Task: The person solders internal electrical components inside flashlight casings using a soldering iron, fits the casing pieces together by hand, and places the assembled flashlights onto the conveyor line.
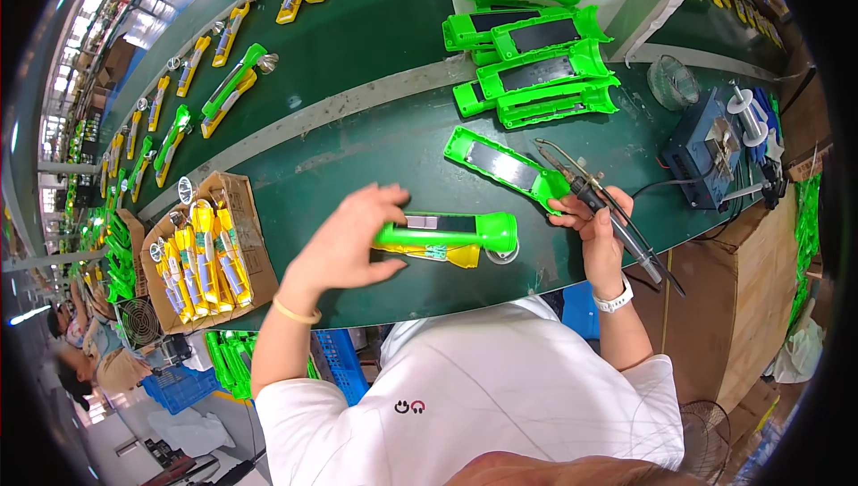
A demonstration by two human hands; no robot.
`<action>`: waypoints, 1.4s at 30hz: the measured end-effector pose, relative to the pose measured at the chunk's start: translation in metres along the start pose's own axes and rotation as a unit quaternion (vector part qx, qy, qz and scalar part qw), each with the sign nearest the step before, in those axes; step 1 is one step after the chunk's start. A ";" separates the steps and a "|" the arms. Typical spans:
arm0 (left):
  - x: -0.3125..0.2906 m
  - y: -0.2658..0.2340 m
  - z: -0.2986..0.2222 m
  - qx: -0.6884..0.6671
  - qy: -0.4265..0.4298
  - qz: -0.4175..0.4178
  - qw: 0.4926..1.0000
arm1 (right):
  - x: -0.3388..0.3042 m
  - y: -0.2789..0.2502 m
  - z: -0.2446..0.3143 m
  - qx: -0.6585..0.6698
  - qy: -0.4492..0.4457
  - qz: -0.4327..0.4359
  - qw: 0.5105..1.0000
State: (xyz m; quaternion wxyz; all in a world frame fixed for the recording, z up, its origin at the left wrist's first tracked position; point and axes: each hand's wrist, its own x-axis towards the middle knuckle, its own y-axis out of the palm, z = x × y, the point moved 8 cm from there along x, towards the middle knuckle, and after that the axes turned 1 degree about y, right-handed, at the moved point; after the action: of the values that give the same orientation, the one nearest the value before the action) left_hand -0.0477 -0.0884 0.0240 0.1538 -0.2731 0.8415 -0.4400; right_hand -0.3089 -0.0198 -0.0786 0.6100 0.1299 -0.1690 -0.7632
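My left hand [357, 236] is spread at the left end of a green flashlight shell [496, 230], thumb apart from the fingers; whether it touches the shell I cannot tell. That shell has a dark panel on top and lies over a yellow inner part [460, 255], with a round reflector [503, 256] beside it. In my right hand [601, 231] is a soldering iron [617, 229], its tip pointing up and left, together with a thin tweezer-like metal tool. Fingers of this same hand meet the near end of another green shell half [492, 163], which lies slanted on the bench.
Green shell halves [536, 66] are stacked at the far right. To the left stands a cardboard box [255, 227] of yellow inner parts. A blue soldering station [702, 146], solder spool [746, 115] and glass jar [672, 82] occupy the right. Beyond a metal rail [349, 102] lie more yellow parts.
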 end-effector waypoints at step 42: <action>0.066 -0.135 0.171 -0.107 -0.132 -0.350 0.921 | 0.019 0.024 -0.022 -0.094 -0.011 0.131 0.987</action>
State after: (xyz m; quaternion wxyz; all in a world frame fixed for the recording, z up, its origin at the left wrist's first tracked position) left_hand 0.0288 -0.3023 0.0373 0.0695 -0.6205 0.7064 -0.3334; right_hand -0.2832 -0.0454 -0.0888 0.7123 0.0407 -0.1184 -0.6906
